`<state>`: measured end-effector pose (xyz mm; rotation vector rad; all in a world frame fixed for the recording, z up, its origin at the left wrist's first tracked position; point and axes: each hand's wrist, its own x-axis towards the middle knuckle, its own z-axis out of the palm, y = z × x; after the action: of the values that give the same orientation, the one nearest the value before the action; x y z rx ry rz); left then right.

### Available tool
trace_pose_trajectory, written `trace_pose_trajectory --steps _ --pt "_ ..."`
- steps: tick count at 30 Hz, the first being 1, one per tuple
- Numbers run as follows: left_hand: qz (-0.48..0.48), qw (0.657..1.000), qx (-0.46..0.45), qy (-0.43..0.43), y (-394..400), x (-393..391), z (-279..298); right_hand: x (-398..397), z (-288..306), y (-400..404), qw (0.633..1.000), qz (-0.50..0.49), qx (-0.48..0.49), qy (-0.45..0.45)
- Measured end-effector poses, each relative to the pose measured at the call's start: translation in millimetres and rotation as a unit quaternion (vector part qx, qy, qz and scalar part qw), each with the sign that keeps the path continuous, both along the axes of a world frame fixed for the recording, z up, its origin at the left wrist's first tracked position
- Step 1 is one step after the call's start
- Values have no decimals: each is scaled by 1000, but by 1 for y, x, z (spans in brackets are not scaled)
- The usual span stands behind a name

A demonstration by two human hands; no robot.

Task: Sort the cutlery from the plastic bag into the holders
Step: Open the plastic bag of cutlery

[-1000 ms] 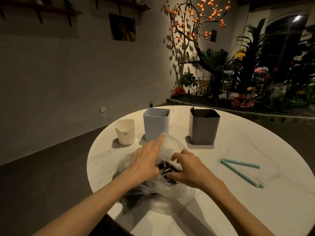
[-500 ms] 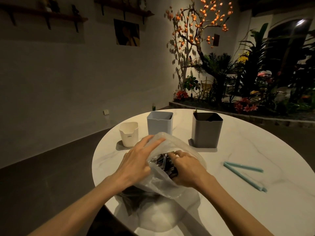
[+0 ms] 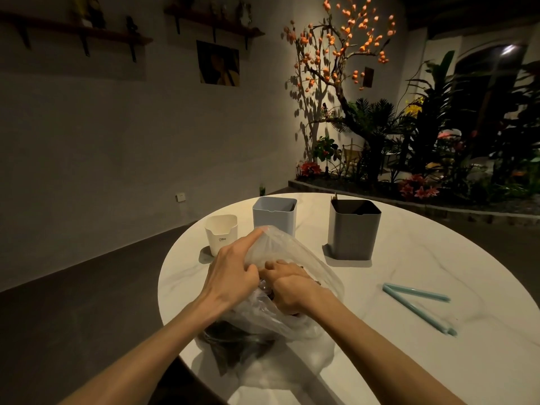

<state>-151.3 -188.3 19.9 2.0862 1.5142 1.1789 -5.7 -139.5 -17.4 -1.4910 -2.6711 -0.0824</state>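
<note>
- left hand pinches the rim of the clear crinkly plastic bag and holds its mouth up, index finger stretched along the film
- right hand is down inside the mouth, fingers curled; can't tell if they've got a piece
- dark cutlery lies low in the bag, below and nearer than both hands; long axis unreadable
- white holder, pale blue holder and grey holder stand beyond the bag on the round marble tabletop; only the grey one shows something poking up

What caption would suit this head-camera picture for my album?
Both hands, left and right, work at a clear plastic bag before three holders on a round table.
</note>
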Motion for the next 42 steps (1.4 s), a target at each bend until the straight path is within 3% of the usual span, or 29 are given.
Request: trace_pose_trajectory --steps 8,14,20,25,27,30,36,42 --pt "-2 1000 -25 -12 -2 -1 7 9 -13 2 999 25 -27 39" --pt "-14 999 -36 -21 -2 -1 8 26 -1 13 987 -90 -126 31" --pt "-28 995 -101 5 1 3 4 29 -2 15 989 -62 -107 87" --pt "-37 993 -110 4 5 6 1 39 10 20 969 -55 -211 117" --pt "-39 994 -105 8 5 6 1 38 10 22 967 -81 -196 145" --pt "-40 993 -106 14 6 6 0 31 5 16 978 -101 -155 95" --pt "-43 993 -110 -7 8 1 -2 25 1 13 980 -82 -167 70" --pt "-34 990 -139 -14 15 -3 -5 26 20 6 992 -71 -100 35"
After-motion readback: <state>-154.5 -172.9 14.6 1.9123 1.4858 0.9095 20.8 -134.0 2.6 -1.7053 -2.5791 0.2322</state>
